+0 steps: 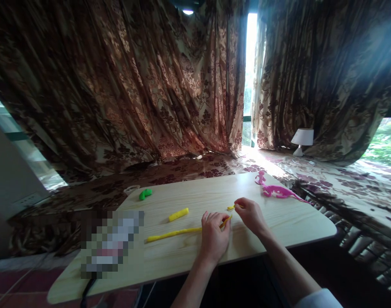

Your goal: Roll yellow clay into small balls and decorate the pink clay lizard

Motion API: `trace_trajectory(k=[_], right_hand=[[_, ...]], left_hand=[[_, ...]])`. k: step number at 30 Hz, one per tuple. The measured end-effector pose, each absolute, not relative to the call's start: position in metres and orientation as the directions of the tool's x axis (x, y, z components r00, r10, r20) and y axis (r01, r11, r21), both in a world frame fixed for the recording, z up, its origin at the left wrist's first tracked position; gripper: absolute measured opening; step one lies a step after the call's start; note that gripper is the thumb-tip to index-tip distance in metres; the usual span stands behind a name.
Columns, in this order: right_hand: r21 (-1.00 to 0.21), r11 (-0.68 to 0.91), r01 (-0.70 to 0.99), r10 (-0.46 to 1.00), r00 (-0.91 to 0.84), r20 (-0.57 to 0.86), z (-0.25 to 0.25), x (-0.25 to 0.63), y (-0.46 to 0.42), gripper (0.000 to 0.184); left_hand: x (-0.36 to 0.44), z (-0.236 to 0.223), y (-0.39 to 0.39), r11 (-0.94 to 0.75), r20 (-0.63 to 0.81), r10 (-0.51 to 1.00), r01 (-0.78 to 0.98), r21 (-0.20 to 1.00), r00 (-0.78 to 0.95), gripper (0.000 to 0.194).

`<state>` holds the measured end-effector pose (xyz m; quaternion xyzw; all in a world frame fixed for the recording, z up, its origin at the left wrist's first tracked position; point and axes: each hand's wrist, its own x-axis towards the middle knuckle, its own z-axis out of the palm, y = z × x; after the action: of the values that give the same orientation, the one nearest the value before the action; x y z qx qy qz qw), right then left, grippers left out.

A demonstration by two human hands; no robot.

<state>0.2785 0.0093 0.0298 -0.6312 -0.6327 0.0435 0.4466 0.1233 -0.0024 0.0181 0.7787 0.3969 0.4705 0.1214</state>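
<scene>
A long, thin yellow roll of modelling clay (174,234) lies across the wooden-topped table. My left hand (214,233) is closed on its right part, and a thin tapered end sticks up past my thumb and fingertips. To the right, my right hand (251,214) pinches a small yellow piece of clay (230,208), apart from the long roll's tip. Behind the roll rests a short, thick yellow clay stick (178,214), which neither hand touches. My fingers hide part of both held pieces.
Bent green clay (145,194) lies at the table's (156,265) back left. Pink clay shaped into a long-tailed figure (277,191) is at the back right. A blurred-out object (113,244) with a black cable lies at left. A white lamp (302,137) stands beyond, before curtains (169,85).
</scene>
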Motion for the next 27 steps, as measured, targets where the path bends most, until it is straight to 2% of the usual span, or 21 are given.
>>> trace_trajectory(k=[3,8,11,14,18,24,27], right_hand=[[-0.609,0.207,0.766,0.832,0.190,0.521,0.030,0.291,0.017,0.025],[-0.546,0.319,0.775,0.852,0.018,0.523,0.034,0.291,0.003,0.033],[-0.534,0.383,0.754,0.841,-0.045,0.539,0.038,0.285,-0.013,0.037],[-0.542,0.425,0.725,0.840,-0.092,0.535,0.037,0.277,-0.023,0.028],[-0.547,0.425,0.721,0.831,-0.072,0.551,0.032,0.270,-0.025,0.014],[-0.523,0.456,0.720,0.830,-0.132,0.542,0.039,0.267,-0.030,0.024],[-0.504,0.431,0.748,0.836,-0.121,0.536,0.039,0.260,-0.031,0.016]], left_hand=[[0.123,0.017,0.000,-0.649,0.635,0.738,0.499,0.575,0.228,0.015],[0.123,0.015,0.004,-0.636,0.621,0.754,0.476,0.607,0.214,0.018],[0.123,0.016,0.003,-0.612,0.611,0.771,0.467,0.638,0.177,0.013],[0.122,0.018,0.001,-0.611,0.608,0.775,0.447,0.653,0.172,0.012],[0.120,0.019,-0.001,-0.628,0.616,0.765,0.435,0.646,0.190,0.014],[0.117,0.017,0.001,-0.608,0.608,0.778,0.437,0.663,0.160,0.012],[0.117,0.017,0.001,-0.604,0.600,0.784,0.424,0.675,0.161,0.011]])
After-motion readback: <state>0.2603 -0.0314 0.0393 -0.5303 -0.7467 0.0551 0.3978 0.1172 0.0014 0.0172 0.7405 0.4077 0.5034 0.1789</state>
